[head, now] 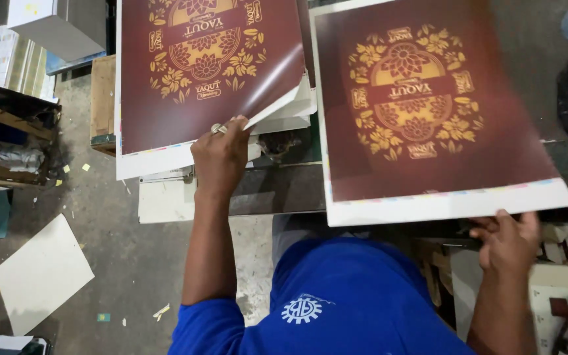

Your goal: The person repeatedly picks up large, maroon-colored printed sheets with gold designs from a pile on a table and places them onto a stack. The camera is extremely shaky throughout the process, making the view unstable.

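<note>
Maroon printed sheet (428, 112) with a gold floral medallion is up in the air on the right, tilted, white margin toward the person, its lower right corner resting on the right hand (507, 240). That hand sits under the sheet's edge, fingers curled up against the margin, wrist bent, forearm rising straight from the bottom of the frame. Whether the thumb pinches on top, I cannot tell; it is hidden by the paper.

Over on the left, the stack of matching maroon sheets (198, 72) lies flat on the work surface, and the top sheet's lower right corner is curled upward. The left hand (221, 158) is right at that curl, knuckles up, fingers bunched together and tucked beneath the lifted corner, arm stretched long and straight from the blue shirt (336, 309).

Further out, a pale board (41, 273) lies on the grey floor (133, 263) at lower left.
</note>
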